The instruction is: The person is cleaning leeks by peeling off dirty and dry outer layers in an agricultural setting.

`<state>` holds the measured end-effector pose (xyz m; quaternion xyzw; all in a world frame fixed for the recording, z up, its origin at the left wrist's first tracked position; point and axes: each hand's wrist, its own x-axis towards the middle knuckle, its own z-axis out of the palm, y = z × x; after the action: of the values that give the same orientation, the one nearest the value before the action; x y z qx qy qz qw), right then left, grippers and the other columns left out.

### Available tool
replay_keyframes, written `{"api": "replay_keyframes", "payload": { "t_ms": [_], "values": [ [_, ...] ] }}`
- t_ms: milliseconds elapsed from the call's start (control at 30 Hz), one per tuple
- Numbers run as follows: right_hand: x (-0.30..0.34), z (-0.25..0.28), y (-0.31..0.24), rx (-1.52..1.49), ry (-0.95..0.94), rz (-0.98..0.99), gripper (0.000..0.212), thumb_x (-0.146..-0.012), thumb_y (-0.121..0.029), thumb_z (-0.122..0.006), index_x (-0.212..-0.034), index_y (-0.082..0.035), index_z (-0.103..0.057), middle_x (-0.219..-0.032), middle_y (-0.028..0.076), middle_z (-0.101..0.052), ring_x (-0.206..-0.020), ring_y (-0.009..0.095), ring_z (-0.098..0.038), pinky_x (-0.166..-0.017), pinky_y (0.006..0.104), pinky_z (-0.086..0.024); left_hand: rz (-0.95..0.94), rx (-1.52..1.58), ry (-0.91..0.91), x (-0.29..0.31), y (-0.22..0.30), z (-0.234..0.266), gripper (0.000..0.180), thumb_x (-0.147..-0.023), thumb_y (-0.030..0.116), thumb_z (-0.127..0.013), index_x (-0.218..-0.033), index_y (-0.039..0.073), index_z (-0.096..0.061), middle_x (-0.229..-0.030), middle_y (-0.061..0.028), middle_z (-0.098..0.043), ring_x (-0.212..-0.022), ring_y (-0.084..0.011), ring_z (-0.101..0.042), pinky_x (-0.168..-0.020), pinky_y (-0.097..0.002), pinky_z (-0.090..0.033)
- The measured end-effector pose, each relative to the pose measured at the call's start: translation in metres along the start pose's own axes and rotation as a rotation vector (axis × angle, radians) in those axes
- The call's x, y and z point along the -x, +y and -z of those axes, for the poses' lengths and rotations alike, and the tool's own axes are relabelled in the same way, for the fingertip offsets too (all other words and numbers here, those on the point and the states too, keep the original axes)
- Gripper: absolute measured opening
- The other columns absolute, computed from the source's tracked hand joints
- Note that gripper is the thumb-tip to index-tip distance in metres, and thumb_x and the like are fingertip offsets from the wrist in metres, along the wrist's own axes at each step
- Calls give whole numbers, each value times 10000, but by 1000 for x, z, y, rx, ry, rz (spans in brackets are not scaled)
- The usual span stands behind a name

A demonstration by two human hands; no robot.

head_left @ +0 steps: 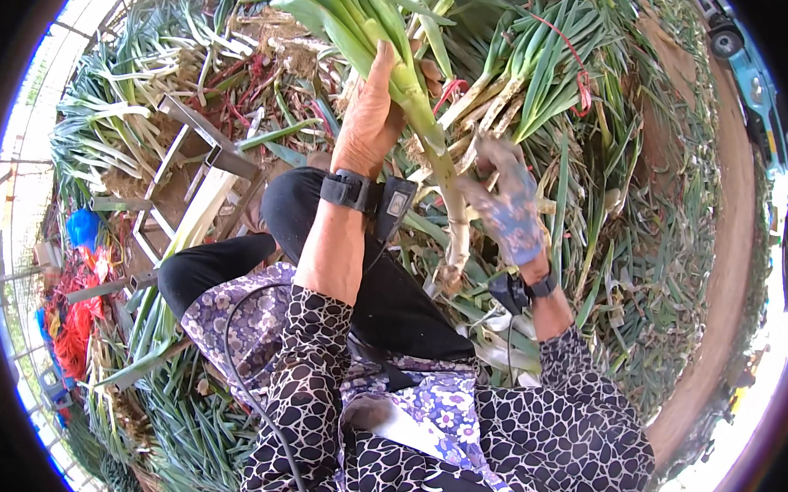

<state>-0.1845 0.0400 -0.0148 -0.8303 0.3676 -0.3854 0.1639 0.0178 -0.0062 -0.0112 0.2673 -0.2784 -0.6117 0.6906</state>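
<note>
Head view: left hand [371, 115] wrapped round a leek [428, 130] by its upper stalk. Leek's in front of the person, leaves up top, root end down. Right hand [508, 207], gloved, beside lower stalk, fingers parted, half bent; can't tell if touching. Red-tied leek bundle [545, 86] just beyond.

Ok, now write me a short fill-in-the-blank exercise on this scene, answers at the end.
1. The bare hand gripping the leek is the person's ____ one.
2. The other hand wears a ____.
3. In the picture, the leek's root end points ____ rather than up.
4. The colour of the string by the leek bundle is ____.

Missing words: left; glove; down; red.
</note>
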Motion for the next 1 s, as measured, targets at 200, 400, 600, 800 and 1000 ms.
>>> {"api": "replay_keyframes", "payload": {
  "t_ms": [200,400,600,800,1000],
  "values": [
    [-37,-21,-4,186,-85,247,323,-734,-82,-655,-1043,-95,-562,-936,95,-552,-836,279,-571,-655,371,-472,40,-11,45,3,3,-4,624,-853,555,-539,-1173,21,-500,-901,-124,-624,-796,-227,-587,-754,-370,-486],
    [91,-9,23,219,-471,125,248,-737,-31,-569,-964,-130,-568,-895,89,-545,-799,289,-569,-624,390,-453,-71,-12,65,0,9,4,682,-833,564,-554,-1199,-6,-477,-886,-131,-641,-761,-199,-615,-711,-338,-531],
    [260,18,59,285,-858,-186,222,-791,-100,-508,-987,-110,-613,-936,116,-585,-829,307,-591,-698,414,-477,15,-18,-17,1,0,5,798,-769,606,-588,-1283,18,-423,-877,-90,-621,-773,-198,-641,-718,-380,-568],
    [220,15,87,359,-1331,-575,262,-806,-233,-548,-1019,-116,-645,-1007,169,-636,-929,318,-625,-808,418,-489,-16,56,-7,4,-22,-10,673,-863,523,-519,-1302,23,-422,-877,-95,-584,-799,-220,-611,-704,-384,-552],
    [50,7,64,-96,-375,-502,417,-827,-405,-613,-1142,-132,-604,-1022,153,-614,-908,303,-606,-796,375,-500,-78,68,162,3,-15,-4,557,-859,537,-526,-1014,2,-536,-836,-102,-606,-767,-234,-632,-687,-342,-545]
  ]
}}
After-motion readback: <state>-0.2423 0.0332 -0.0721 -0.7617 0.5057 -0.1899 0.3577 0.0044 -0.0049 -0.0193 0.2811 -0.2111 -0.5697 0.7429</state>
